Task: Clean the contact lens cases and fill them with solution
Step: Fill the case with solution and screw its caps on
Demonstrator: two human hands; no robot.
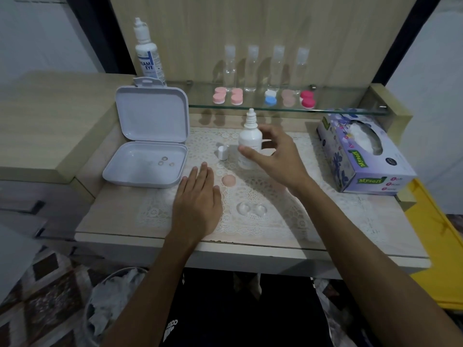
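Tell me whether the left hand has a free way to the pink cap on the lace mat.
Probably yes. The left hand lies flat beside the pink cap, which sits just off its fingers with nothing between them.

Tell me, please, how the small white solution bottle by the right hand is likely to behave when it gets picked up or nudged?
The small white bottle stands tall on a narrow base, so a sideways nudge would probably tip it. Its cap lies beside it, so tipping might spill solution. It looks like light plastic, probably easy for the open right hand to lift.
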